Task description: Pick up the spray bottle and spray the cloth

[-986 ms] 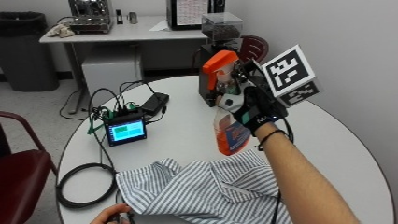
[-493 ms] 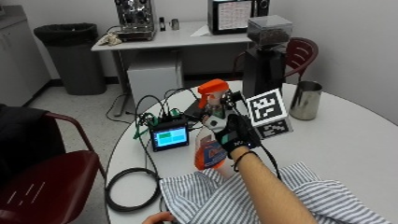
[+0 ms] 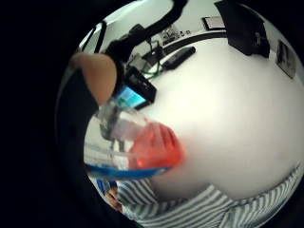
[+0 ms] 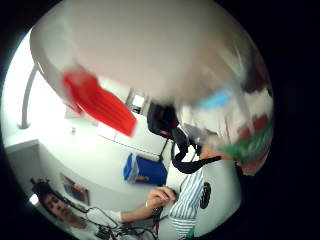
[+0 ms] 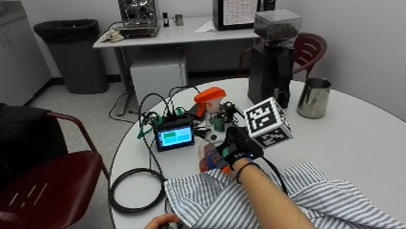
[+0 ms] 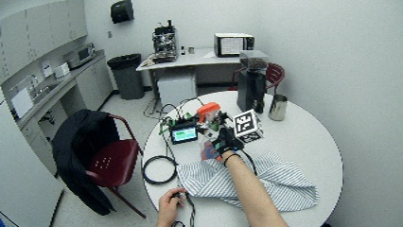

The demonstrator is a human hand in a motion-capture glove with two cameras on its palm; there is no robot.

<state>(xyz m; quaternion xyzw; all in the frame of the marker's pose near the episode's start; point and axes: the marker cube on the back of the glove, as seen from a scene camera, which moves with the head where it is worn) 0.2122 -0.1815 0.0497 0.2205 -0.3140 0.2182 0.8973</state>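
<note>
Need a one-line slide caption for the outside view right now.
Gloved right hand grips the orange-capped spray bottle upright beside the striped cloth on the round white table.

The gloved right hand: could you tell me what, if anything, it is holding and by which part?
The gloved right hand holds the spray bottle upright by its clear body, below the orange spray head, above the table near the striped cloth.

I see small monitor (image 5: 174, 136) lit, on round desk (image 5: 355, 143) | coiled black cable (image 5: 134, 191) at desk edge | coffee grinder (image 5: 271, 55) beside steel pitcher (image 5: 313, 98) | red chair (image 5: 44, 191) | bin (image 5: 75, 55) by far wall
</note>
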